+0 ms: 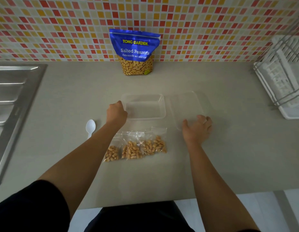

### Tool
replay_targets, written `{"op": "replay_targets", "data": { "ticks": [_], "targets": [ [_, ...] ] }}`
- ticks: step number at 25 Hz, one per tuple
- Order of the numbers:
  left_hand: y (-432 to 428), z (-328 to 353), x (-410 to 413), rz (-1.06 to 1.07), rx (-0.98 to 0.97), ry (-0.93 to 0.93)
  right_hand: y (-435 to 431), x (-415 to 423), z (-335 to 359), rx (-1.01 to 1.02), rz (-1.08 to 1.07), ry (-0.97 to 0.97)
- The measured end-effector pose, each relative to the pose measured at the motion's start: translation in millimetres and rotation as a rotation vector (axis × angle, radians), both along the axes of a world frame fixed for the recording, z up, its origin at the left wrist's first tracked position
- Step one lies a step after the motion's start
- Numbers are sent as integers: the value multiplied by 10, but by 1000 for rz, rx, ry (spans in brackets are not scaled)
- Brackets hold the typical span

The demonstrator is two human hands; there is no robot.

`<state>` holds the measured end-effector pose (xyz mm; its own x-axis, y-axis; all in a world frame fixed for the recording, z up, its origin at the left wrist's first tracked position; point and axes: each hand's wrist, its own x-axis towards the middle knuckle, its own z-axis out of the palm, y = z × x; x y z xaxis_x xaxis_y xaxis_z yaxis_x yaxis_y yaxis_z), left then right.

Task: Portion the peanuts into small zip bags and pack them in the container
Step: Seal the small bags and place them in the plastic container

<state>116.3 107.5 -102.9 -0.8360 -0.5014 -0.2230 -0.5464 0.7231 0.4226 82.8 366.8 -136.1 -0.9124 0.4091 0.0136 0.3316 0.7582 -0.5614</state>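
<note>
peanut bag (135,47): blue | spoon (90,127): white | wall tiles (61,22): red-yellow mosaic | counter (70,91): grey

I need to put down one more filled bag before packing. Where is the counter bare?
Bare stretches: between the spoon and the sink; between the peanut bag and the container; right of the lid toward the dish rack; the near edge below the zip bags. Crowded: between container, lid, zip bags and both hands.

Steel sink drainboard (10,91) at worktop's (70,91) left edge. White wire dish rack (282,77) far right, seemingly empty. Mosaic tile wall (61,27) behind, red, yellow, pink.
</note>
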Motion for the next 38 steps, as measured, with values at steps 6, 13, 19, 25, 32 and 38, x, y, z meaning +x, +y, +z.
{"op": "replay_targets", "data": {
  "ticks": [6,13,19,25,32,38],
  "targets": [
    [-17,-1,21,7,13,5,-26,73,-89,36,70,-89],
    [-28,-13,25,0,6,8,49,73,-74,48,80,-115],
    [-51,-18,23,-18,-13,-9,-191,295,77,-40,415,29],
    [-44,-26,61,-23,-4,-7,-375,533,-15,6,549,-72],
    [-41,-48,95,-14,48,28,-289,652,113,-678,374,182],
    [-56,-62,96,-24,52,26,-441,215,507,-881,393,81]
  ]
}}
